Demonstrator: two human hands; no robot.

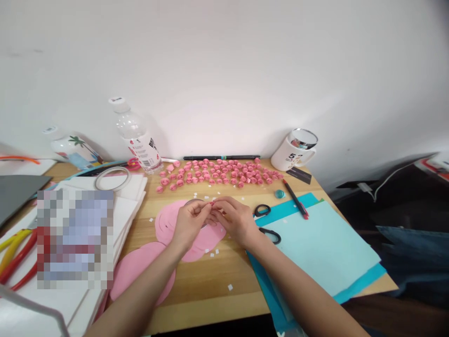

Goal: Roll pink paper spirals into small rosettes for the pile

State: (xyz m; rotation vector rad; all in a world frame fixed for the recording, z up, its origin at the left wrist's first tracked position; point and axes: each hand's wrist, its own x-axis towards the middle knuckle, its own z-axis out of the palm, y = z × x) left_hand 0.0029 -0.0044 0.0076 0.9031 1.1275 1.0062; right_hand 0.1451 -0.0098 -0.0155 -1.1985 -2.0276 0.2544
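Observation:
My left hand (191, 220) and my right hand (236, 219) meet above the middle of the table, fingertips pinched together. Between them a small bit of rolled pink paper (212, 204) shows; the fingers hide most of it. Beneath the hands lies a stack of pink paper circles (164, 222), with a grey round-edged thing partly covered on top. Another pink paper circle (140, 269) is by my left forearm. Behind the hands, many little pink rolled paper flowers (224, 173) spread in rows. Small white squares (230, 287) are scattered around.
Scissors (270, 234) lie right of my right hand, partly under blue paper sheets (322, 252). A pen (295, 199), teal tape roll (279, 193), black card (299, 175) and white mug (293, 152) are farther right. Left are a bottle (138, 140), white papers (126, 206) and red-handled pliers (21, 255).

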